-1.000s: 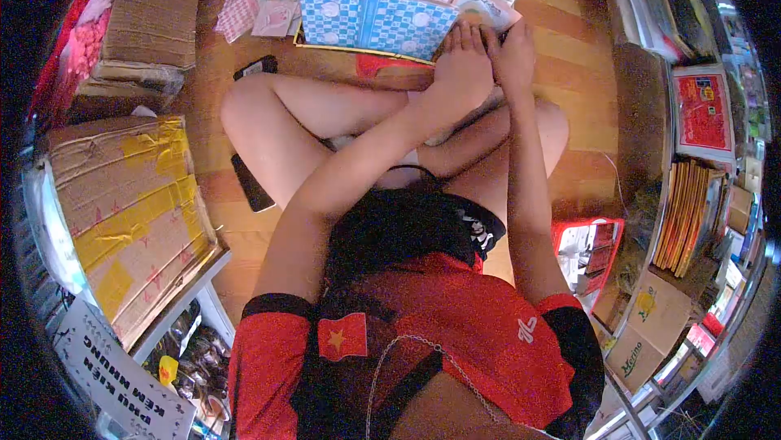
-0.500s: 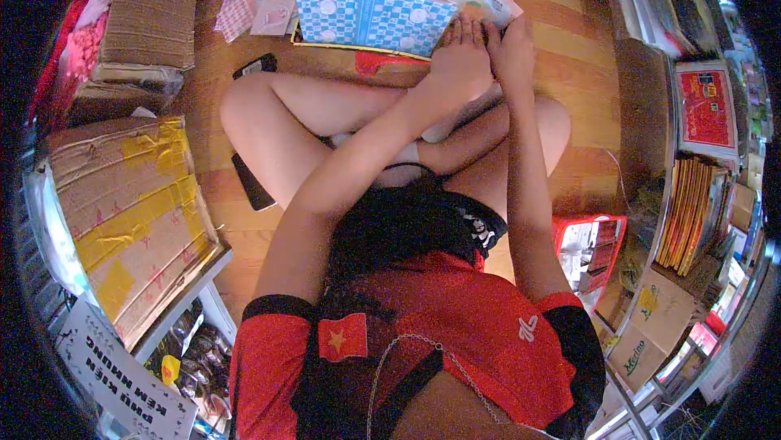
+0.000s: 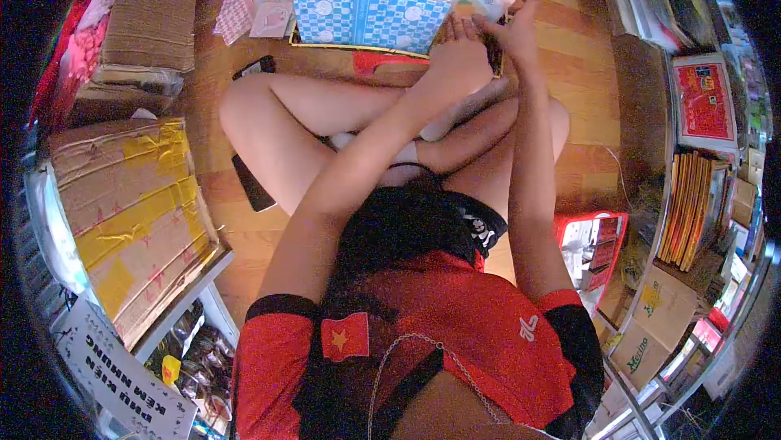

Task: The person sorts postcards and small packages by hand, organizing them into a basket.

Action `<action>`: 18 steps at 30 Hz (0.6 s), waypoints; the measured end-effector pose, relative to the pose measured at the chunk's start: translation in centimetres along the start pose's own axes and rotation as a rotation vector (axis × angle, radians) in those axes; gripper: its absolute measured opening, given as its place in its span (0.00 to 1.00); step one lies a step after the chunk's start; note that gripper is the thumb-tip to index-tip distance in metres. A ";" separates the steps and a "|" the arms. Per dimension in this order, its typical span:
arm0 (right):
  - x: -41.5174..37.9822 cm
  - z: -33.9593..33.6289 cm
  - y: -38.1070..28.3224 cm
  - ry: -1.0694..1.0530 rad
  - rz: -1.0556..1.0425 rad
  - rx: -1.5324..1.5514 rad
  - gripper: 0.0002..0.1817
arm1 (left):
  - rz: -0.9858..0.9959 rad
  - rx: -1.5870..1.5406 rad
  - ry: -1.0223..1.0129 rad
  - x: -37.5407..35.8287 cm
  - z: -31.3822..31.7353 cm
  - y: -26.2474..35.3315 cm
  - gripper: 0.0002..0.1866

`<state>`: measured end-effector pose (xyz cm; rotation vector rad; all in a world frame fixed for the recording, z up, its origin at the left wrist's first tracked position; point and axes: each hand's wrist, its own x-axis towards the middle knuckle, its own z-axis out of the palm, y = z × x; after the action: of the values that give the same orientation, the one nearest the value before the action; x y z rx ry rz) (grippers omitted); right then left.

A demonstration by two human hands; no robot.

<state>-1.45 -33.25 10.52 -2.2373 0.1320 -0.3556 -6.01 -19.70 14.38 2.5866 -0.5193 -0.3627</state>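
On the wood floor (image 3: pixel 578 74), left hand (image 3: pixel 461 57) and right hand (image 3: pixel 514 31) crowd an illustrated packet (image 3: pixel 486 3) at a packed box's (image 3: pixel 358 50) near right corner, grips impossible to tell; light, even fingertip pressure should avoid creasing.

I've got smooth, papery blue-checked packs (image 3: pixel 329 17); sheeny wood-look flr (image 3: pixel 582 74) under 'em; matt cardbd box (image 3: pixel 122 188) w/ shiny tape (image 3: pixel 130 232) to their near L.
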 end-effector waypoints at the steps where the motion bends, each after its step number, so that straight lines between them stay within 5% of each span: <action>1: 0.5 -0.5 0.0 -0.074 0.019 0.003 0.36 | -0.011 -0.027 -0.083 -0.4 -1.3 0.4 0.22; 5: 1.8 -0.9 0.4 -0.267 0.111 0.052 0.41 | -0.032 -0.106 -0.062 -0.9 -1.5 0.6 0.21; 14: 3.6 -1.1 0.6 -0.515 0.033 -0.002 0.35 | 0.008 -0.055 0.099 -0.7 0.3 0.0 0.21; 17: 3.2 -1.5 0.1 -0.467 -0.007 -0.090 0.34 | -0.072 -0.085 -0.196 0.4 -0.4 0.1 0.35; 18: 3.3 -1.5 0.1 -0.461 -0.027 -0.118 0.34 | -0.066 -0.071 -0.115 0.1 -0.3 0.2 0.34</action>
<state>1.24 -35.14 11.98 -2.3776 -0.1248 0.1625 -5.86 -19.83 14.68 2.5293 -0.4535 -0.5451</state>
